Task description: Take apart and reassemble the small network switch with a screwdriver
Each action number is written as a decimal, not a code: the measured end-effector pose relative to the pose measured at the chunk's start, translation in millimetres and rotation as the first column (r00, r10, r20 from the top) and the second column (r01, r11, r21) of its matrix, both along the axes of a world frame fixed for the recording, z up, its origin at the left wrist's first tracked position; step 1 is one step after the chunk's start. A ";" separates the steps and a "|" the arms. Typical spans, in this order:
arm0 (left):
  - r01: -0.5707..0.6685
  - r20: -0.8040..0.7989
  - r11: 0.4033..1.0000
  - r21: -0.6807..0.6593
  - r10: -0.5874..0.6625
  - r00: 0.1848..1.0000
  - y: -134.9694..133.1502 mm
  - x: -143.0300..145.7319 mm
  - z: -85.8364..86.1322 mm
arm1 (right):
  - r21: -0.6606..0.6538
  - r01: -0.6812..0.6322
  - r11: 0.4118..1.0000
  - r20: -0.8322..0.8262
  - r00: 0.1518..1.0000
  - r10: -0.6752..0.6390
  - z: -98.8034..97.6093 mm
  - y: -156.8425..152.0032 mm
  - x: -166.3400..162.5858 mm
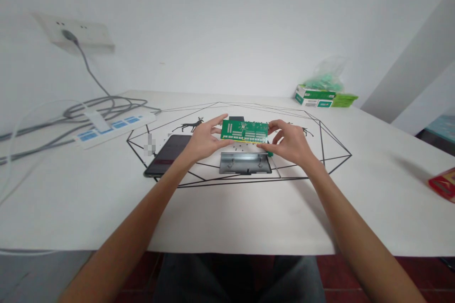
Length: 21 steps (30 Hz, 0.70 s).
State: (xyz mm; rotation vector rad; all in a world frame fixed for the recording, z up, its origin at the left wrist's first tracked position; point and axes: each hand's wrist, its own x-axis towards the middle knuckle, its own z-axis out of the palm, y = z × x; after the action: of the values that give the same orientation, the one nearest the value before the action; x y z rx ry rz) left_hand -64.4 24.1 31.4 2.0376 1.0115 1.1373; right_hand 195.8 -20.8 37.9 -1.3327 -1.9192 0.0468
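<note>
A green circuit board (244, 131) is held up above the white table (249, 218), between both hands. My left hand (203, 142) pinches its left edge with thumb and fingers. My right hand (289, 143) grips its right edge the same way. Directly below the board a grey plastic cover (244, 163) lies flat on the table. A dark object (236, 118) shows just behind the board's top edge. A small green thing peeks out under my right hand; I cannot make it out.
A dark phone (167, 157) lies left of the cover. A white power strip (113, 128) with grey cables sits far left, plugged into a wall socket (76, 34). Green boxes and a bag (322, 92) stand at the back right. A red box (444, 183) lies at the right edge.
</note>
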 end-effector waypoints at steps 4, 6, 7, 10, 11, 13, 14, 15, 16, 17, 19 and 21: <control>-0.036 -0.186 0.993 0.114 0.057 0.981 0.1 -1.3 -0.1 | -0.037 0.027 0.999 0.103 0.994 -0.023 -0.9 0.1 0.9; -0.046 -0.292 0.981 0.186 0.100 0.951 -2.1 -1.1 1.3 | -0.042 0.038 0.998 0.127 0.991 -0.032 -0.8 0.1 1.1; -0.051 -0.344 0.975 0.218 0.126 0.931 -3.5 -1.0 2.0 | -0.044 0.043 0.998 0.139 0.990 -0.037 -0.7 0.1 1.2; -0.059 -0.470 0.952 0.301 0.202 0.859 -6.7 -1.4 4.0 | -0.064 0.063 0.996 0.186 0.981 -0.050 1.6 -0.9 1.6; -0.043 -0.499 0.947 0.319 0.207 0.842 -7.2 -2.0 4.5 | -0.082 0.066 0.994 0.200 0.979 -0.048 3.1 -1.8 2.0; 0.014 -0.536 0.945 0.327 0.173 0.827 -7.2 -3.3 5.5 | -0.141 0.055 0.988 0.214 0.977 -0.024 7.1 -4.5 3.7; 0.049 -0.546 0.947 0.316 0.139 0.826 -7.0 -3.9 6.2 | -0.182 0.042 0.982 0.208 0.978 -0.004 9.3 -6.1 5.0; 0.079 -0.553 0.952 0.297 0.104 0.827 -7.0 -4.3 6.8 | -0.240 0.022 0.970 0.196 0.980 0.027 11.4 -7.7 6.4; 0.107 -0.564 0.958 0.266 0.065 0.823 -7.1 -4.4 7.5 | -0.301 -0.003 0.954 0.183 0.981 0.061 13.1 -9.2 7.8; 0.131 -0.579 0.965 0.228 0.026 0.815 -7.5 -4.3 7.9 | -0.355 -0.017 0.935 0.173 0.981 0.083 14.5 -10.4 9.2; 0.165 -0.624 0.976 0.143 -0.041 0.780 -8.5 -3.2 8.0 | -0.441 -0.043 0.896 0.175 0.975 0.133 15.7 -11.8 11.3; 0.179 -0.677 0.981 0.070 -0.085 0.731 -9.4 -1.7 6.8 | -0.497 -0.050 0.866 0.200 0.965 0.171 15.4 -12.0 12.4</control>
State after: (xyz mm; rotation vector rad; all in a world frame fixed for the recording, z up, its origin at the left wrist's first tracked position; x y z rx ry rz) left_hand -66.1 14.8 38.3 2.6648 1.1014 0.3659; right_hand 208.2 -32.8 53.4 -1.6086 -2.2872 0.4826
